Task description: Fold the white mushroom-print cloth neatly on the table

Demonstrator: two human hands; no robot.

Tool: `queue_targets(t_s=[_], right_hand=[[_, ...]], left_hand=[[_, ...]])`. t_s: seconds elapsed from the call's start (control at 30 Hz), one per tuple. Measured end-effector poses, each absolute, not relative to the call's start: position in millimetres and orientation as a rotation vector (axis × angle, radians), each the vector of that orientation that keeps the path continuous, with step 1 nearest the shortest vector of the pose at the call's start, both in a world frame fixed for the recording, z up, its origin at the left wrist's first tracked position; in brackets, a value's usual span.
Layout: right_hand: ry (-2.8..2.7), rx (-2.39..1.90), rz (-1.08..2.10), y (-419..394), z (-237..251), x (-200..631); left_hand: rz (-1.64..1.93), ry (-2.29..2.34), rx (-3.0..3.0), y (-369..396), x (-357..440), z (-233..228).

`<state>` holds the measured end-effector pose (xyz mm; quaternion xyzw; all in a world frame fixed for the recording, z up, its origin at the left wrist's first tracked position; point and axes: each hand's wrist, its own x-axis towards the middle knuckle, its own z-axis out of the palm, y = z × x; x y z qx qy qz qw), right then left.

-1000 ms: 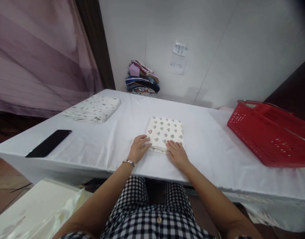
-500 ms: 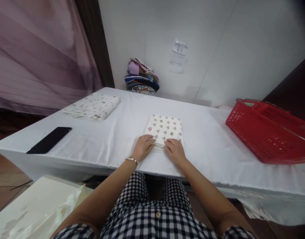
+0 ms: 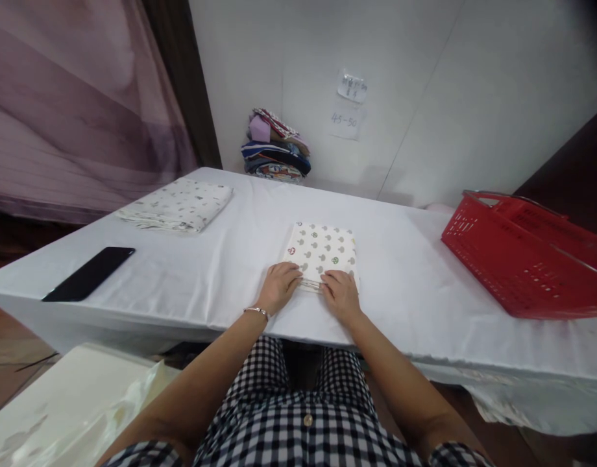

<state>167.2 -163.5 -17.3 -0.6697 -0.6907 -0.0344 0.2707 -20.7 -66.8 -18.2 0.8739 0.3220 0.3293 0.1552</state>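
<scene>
A folded white cloth point(image 3: 322, 250) printed with grey, red and green mushrooms lies on the white-covered table in front of me. At its near left corner, my left hand point(image 3: 280, 285) grips the edge, fingers on top and thumb toward the near side. My right hand point(image 3: 341, 295) grips the near right part the same way. Layered folds show along the near edge between my hands. The thumbs are partly hidden, and the cloth lies flat.
A second folded cloth point(image 3: 182, 204) with dark small prints lies at the left, behind a black flat phone-like slab point(image 3: 90, 274). A red plastic basket point(image 3: 527, 259) stands at the right. A stack of folded fabrics point(image 3: 276, 152) sits by the wall beyond the white tablecloth point(image 3: 400, 272).
Both hands keep their places on the mushroom-print cloth. The whole view has shifted very slightly; nothing on the table has visibly moved.
</scene>
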Motion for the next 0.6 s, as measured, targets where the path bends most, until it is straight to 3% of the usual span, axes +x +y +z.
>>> queue_targets(t_s=[0.6], right_hand=[[-1.735, -1.681, -0.183, -154.1, -26.9, 168.3]], left_hand=[[1.097, 0.855, 2.690, -65.7, -14.0, -19.9]])
